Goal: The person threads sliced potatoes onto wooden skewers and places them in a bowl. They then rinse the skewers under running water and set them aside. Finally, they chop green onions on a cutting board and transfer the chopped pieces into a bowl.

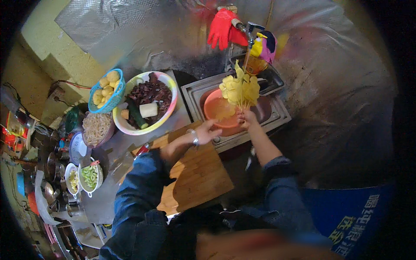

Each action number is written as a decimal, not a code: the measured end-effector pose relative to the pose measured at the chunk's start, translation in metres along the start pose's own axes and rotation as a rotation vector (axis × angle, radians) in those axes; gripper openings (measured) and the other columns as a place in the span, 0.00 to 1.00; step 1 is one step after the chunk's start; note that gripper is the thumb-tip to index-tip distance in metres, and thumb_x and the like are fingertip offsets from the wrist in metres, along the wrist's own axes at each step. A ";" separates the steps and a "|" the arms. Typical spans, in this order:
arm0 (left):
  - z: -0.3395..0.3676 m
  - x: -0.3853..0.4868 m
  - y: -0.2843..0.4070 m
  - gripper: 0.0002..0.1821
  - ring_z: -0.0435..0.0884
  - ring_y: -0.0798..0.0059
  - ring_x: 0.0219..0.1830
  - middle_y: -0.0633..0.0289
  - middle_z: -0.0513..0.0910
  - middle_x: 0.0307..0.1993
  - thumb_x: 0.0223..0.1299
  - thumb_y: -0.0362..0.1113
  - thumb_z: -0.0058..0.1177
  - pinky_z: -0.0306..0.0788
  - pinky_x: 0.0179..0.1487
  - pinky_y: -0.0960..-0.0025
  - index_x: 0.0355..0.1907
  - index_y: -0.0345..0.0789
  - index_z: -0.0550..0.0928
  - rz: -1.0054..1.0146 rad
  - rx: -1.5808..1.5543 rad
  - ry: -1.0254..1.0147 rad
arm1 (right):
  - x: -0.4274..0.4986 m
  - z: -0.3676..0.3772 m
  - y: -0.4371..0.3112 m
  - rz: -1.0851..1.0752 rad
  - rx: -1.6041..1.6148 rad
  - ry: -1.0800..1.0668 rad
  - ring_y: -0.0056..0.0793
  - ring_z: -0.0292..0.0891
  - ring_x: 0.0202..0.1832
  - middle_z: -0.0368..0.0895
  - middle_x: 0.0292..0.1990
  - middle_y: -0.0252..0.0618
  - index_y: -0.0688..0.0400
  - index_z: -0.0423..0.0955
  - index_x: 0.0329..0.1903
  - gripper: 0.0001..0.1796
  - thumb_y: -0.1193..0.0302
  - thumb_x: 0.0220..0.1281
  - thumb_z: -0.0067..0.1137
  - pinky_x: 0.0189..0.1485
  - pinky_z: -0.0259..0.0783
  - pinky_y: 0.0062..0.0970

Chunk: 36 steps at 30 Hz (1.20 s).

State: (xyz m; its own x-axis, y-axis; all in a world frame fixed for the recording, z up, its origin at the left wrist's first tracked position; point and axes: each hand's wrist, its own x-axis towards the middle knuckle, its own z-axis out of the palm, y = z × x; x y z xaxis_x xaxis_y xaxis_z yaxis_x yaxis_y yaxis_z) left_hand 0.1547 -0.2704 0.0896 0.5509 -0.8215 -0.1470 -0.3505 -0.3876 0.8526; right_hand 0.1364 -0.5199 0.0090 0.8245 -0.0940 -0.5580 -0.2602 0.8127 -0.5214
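Observation:
My right hand grips a bunch of thin sticks threaded with pale yellow slices, possibly potato. The slices point up and away from me, above an orange plastic basin. That basin sits in a stainless steel sink, with something yellowish inside that is too blurred to tell. Beside the basin's near left edge, my left hand has its fingers apart and nothing visible in it; a bracelet circles its wrist. A wooden cutting board lies below the left hand.
A metal faucet and red rubber gloves are behind the sink. Leftward stand a large bowl with dark pieces, a cucumber and a white chunk, a blue basket of potatoes, and white strainers of cut vegetables. A red-handled tool touches the board.

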 end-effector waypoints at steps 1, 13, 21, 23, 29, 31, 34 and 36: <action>0.009 0.025 0.002 0.30 0.71 0.74 0.41 0.58 0.71 0.45 0.55 0.50 0.46 0.67 0.42 0.74 0.58 0.36 0.61 0.004 0.054 0.116 | -0.004 0.004 -0.001 0.028 0.082 -0.102 0.12 0.48 0.11 0.59 0.15 0.24 0.56 0.65 0.28 0.11 0.68 0.62 0.34 0.12 0.48 0.13; 0.057 0.228 -0.063 0.34 0.74 0.63 0.37 0.58 0.75 0.40 0.52 0.65 0.33 0.68 0.39 0.63 0.48 0.37 0.70 -0.493 -1.121 0.437 | -0.033 0.027 0.007 -0.023 0.057 -0.011 0.13 0.51 0.11 0.59 0.15 0.28 0.56 0.62 0.31 0.13 0.59 0.62 0.39 0.11 0.48 0.13; 0.049 0.200 -0.062 0.35 0.70 0.62 0.48 0.55 0.70 0.49 0.53 0.64 0.34 0.67 0.45 0.61 0.54 0.39 0.65 -0.694 -0.767 0.148 | -0.031 -0.007 0.019 -0.029 -0.377 0.061 0.15 0.51 0.11 0.59 0.15 0.27 0.54 0.63 0.31 0.10 0.62 0.59 0.47 0.11 0.48 0.16; 0.038 0.185 -0.054 0.33 0.72 0.61 0.47 0.56 0.71 0.49 0.54 0.63 0.34 0.68 0.45 0.60 0.53 0.40 0.66 -0.717 -0.614 0.061 | -0.038 -0.026 0.026 -0.045 -0.478 0.039 0.15 0.52 0.12 0.60 0.15 0.28 0.54 0.63 0.32 0.08 0.64 0.59 0.47 0.11 0.49 0.16; -0.035 0.167 0.010 0.21 0.77 0.61 0.39 0.53 0.78 0.37 0.53 0.51 0.44 0.70 0.41 0.64 0.41 0.37 0.76 -0.205 0.949 -0.155 | -0.060 -0.079 0.041 -0.210 -0.773 -0.004 0.24 0.63 0.21 0.67 0.21 0.36 0.59 0.65 0.34 0.10 0.65 0.56 0.49 0.19 0.59 0.23; -0.064 0.171 0.061 0.16 0.76 0.60 0.38 0.51 0.78 0.33 0.51 0.45 0.48 0.69 0.42 0.64 0.35 0.35 0.77 0.001 0.640 0.293 | -0.054 -0.080 0.034 -0.329 -1.213 0.106 0.44 0.72 0.31 0.74 0.28 0.49 0.62 0.66 0.37 0.15 0.62 0.54 0.50 0.30 0.67 0.36; -0.090 0.189 0.146 0.17 0.74 0.59 0.40 0.53 0.76 0.36 0.50 0.44 0.50 0.68 0.44 0.65 0.39 0.36 0.74 0.538 1.014 0.736 | -0.038 -0.068 0.014 -0.588 -1.423 0.200 0.45 0.73 0.30 0.75 0.28 0.50 0.62 0.65 0.35 0.17 0.60 0.51 0.51 0.30 0.67 0.38; -0.101 0.196 0.186 0.23 0.65 0.59 0.49 0.53 0.68 0.45 0.49 0.43 0.50 0.60 0.52 0.64 0.48 0.37 0.67 0.680 1.224 0.760 | -0.037 -0.060 0.004 -0.517 -1.534 0.231 0.51 0.70 0.35 0.74 0.31 0.54 0.62 0.65 0.36 0.18 0.59 0.52 0.50 0.36 0.65 0.43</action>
State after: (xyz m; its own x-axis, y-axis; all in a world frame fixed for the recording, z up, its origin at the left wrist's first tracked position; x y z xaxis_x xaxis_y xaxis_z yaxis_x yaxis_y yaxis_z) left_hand 0.2740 -0.4612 0.2701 0.1466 -0.7288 0.6689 -0.8420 -0.4468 -0.3022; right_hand 0.0750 -0.5477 -0.0114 0.9257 -0.3529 -0.1364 -0.3398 -0.6170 -0.7098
